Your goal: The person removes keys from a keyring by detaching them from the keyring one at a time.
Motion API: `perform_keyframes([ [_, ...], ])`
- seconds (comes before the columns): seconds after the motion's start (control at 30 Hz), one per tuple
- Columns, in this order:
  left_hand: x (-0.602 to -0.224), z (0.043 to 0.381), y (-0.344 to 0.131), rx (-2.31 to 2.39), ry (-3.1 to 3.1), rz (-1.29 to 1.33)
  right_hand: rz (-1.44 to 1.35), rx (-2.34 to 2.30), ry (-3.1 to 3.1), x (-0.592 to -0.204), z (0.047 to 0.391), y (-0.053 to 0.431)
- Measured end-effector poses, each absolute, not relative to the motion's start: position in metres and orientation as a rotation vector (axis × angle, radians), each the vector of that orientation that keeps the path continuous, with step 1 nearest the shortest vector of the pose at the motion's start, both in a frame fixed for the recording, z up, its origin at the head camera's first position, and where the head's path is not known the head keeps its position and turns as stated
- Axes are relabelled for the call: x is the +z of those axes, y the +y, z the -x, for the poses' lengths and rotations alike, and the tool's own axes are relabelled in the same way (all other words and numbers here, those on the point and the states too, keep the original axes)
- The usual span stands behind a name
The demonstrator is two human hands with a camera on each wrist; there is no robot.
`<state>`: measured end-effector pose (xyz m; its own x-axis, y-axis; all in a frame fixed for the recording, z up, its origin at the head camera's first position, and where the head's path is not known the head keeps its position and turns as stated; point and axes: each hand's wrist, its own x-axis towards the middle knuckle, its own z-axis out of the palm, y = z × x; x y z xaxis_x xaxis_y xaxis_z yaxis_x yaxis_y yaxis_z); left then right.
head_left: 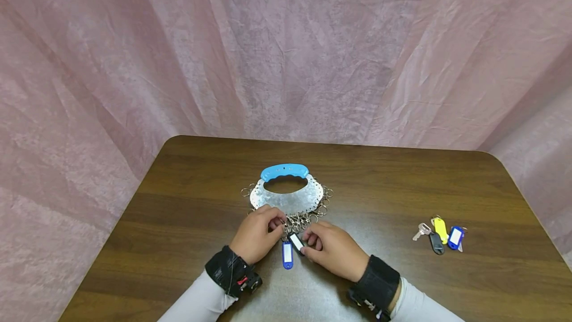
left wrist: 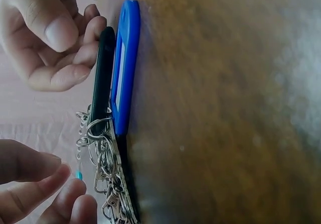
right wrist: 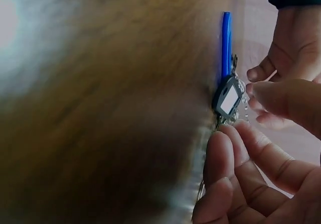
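Observation:
A silver metal key-holder plate [head_left: 290,200] with a blue handle [head_left: 286,170] lies flat. Rings and small clips [left wrist: 108,158] fringe its edge. From the near edge extend a blue key tag [head_left: 287,256] and a black key tag [head_left: 296,242], side by side, each with a white label. My left hand [head_left: 258,232] is beside the near-edge rings, fingers loosely bent, with nothing visible in its grasp. Just right of the black tag, my right hand [head_left: 335,250] has its thumb and fingers loosely bent around the tag's side; the fingertips lie close to it without a visible pinch.
On the right of the brown wooden table [head_left: 201,178] lies a group of keys with tags: a yellow tag [head_left: 440,229], a black tag [head_left: 436,243], a blue tag [head_left: 455,237] and a silver key [head_left: 422,231]. A pink curtain [head_left: 286,53] hangs behind the table.

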<state>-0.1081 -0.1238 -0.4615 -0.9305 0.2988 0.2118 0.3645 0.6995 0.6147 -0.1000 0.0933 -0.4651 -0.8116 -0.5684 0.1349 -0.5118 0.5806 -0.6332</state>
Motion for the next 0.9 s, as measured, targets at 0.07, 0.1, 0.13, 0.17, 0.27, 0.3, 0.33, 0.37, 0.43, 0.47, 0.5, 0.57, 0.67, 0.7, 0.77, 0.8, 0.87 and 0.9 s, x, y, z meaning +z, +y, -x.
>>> perform_keyframes([
  [0.07,-0.461,0.108,-0.124,-1.05,-2.807,0.551,0.931,-1.013,2.747,-0.466,0.101,0.091],
  [0.1,-0.461,0.108,-0.124,-1.054,-2.807,0.551,0.933,-1.0,2.757,-0.466,0.101,0.089],
  [0.13,-0.461,0.108,-0.124,-1.054,-2.806,0.553,0.935,-0.992,2.765,-0.466,0.102,0.088],
  [0.17,-0.461,0.108,-0.124,-1.057,-2.804,0.554,0.935,-0.985,2.772,-0.466,0.102,0.087],
  [0.27,-0.461,0.108,-0.124,-1.052,-2.796,0.559,0.934,-0.956,2.788,-0.467,0.103,0.085],
  [0.3,-0.461,0.109,-0.124,-1.049,-2.794,0.56,0.932,-0.946,2.79,-0.467,0.103,0.084],
  [0.33,-0.461,0.109,-0.124,-1.047,-2.793,0.561,0.93,-0.934,2.793,-0.466,0.103,0.084],
  [0.37,-0.461,0.109,-0.124,-1.047,-2.794,0.561,0.928,-0.919,2.796,-0.466,0.103,0.083],
  [0.43,-0.461,0.109,-0.124,-1.046,-2.798,0.559,0.93,-0.889,2.799,-0.466,0.104,0.082],
  [0.47,-0.461,0.109,-0.124,-1.046,-2.802,0.558,0.931,-0.875,2.799,-0.466,0.104,0.081],
  [0.5,-0.461,0.108,-0.124,-1.047,-2.804,0.557,0.933,-0.862,2.8,-0.466,0.104,0.081],
  [0.57,-0.461,0.108,-0.124,-1.047,-2.806,0.554,0.935,-0.837,2.799,-0.466,0.105,0.08],
  [0.67,-0.461,0.108,-0.124,-1.039,-2.806,0.554,0.934,-0.813,2.795,-0.466,0.105,0.079],
  [0.7,-0.461,0.108,-0.124,-1.04,-2.807,0.553,0.933,-0.81,2.792,-0.466,0.105,0.079],
  [0.77,-0.462,0.108,-0.124,-1.037,-2.809,0.551,0.933,-0.803,2.789,-0.466,0.105,0.079],
  [0.8,-0.462,0.108,-0.124,-1.036,-2.81,0.55,0.934,-0.801,2.788,-0.466,0.105,0.079],
  [0.87,-0.462,0.108,-0.124,-1.041,-2.812,0.55,0.937,-0.793,2.792,-0.465,0.105,0.079],
  [0.9,-0.462,0.108,-0.123,-1.042,-2.814,0.549,0.938,-0.786,2.796,-0.465,0.105,0.079],
])
